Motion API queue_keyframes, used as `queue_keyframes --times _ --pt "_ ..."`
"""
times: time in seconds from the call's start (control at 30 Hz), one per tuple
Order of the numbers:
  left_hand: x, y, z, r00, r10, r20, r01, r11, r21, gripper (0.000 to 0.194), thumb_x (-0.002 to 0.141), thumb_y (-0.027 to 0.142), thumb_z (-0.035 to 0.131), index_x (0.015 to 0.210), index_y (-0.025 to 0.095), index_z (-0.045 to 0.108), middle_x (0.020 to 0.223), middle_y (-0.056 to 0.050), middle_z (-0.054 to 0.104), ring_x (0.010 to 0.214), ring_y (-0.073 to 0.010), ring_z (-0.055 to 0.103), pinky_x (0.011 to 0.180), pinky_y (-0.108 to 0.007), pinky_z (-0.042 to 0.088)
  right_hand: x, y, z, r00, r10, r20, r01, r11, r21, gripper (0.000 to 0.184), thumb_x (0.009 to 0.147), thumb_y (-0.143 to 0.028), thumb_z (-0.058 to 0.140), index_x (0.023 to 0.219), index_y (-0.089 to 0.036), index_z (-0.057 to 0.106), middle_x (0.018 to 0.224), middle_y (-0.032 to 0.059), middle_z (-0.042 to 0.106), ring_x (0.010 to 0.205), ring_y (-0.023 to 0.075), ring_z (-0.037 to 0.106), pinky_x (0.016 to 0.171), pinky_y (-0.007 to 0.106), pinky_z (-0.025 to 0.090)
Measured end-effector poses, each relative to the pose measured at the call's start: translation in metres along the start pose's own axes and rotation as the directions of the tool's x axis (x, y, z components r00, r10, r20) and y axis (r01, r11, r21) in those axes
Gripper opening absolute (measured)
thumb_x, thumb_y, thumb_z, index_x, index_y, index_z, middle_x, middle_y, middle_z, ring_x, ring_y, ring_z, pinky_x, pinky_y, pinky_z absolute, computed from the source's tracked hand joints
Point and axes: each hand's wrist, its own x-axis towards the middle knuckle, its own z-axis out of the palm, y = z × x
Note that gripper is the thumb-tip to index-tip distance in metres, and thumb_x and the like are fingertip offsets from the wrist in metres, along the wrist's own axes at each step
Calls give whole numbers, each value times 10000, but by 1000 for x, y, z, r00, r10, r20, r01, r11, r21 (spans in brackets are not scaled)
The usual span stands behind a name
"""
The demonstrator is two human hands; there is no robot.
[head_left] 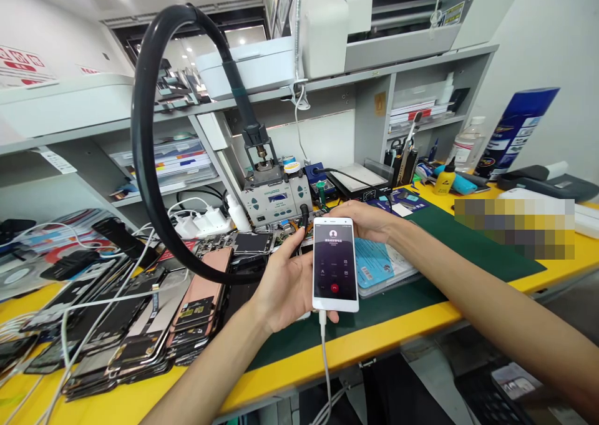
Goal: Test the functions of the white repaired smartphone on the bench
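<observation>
A white smartphone (334, 264) with a lit call screen is held upright above the green mat (449, 250). My left hand (283, 281) cradles its lower half from the left, fingers wrapped behind it. My right hand (369, 219) grips its top edge from behind. A white cable (324, 362) is plugged into the phone's bottom and hangs over the yellow table edge (374, 344).
Stacks of dismantled phones and screens (140, 325) cover the left of the table, with white cables over them. A grey hot-air station (274, 197) with a thick black hose (145, 144) stands behind. Blue cards (374, 263) lie under the phone. Tools and bottles (444, 175) sit at the back right.
</observation>
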Motion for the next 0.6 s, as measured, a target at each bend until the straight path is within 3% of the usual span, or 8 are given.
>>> queue_keyframes --times 0.2,0.3,0.47,0.6 --pt "-1 0 -2 1000 0 -4 0 1000 4 723 963 661 328 1329 86 566 1091 -221 671 866 -343 687 640 -461 579 2 1 -3 1000 -22 -6 23 999 37 215 770 -331 767 706 -132 717 634 38 676 561 133 577 526 243 426" --pt "0 0 -4 1000 -6 -1 6 1000 -1 731 957 673 337 1329 86 564 1111 -222 666 888 -348 684 652 -475 583 -2 -3 -3 995 -97 20 96 994 55 269 799 -404 729 753 -139 744 709 53 712 609 144 606 560 254 435" --pt "1 -1 -5 1000 -9 -14 9 1000 5 755 952 693 318 1288 72 586 1105 -226 663 861 -337 683 626 -460 581 -10 -7 1 954 -300 -2 298 948 -112 210 728 -348 790 803 -156 748 773 39 727 688 150 637 603 249 430" --pt "1 -1 -4 1000 -10 -9 10 1000 9 752 955 691 307 1261 68 597 1081 -224 667 869 -348 683 613 -453 574 -11 -6 3 937 -349 27 347 917 -196 225 715 -339 808 829 -156 744 815 47 734 724 163 651 658 278 461"
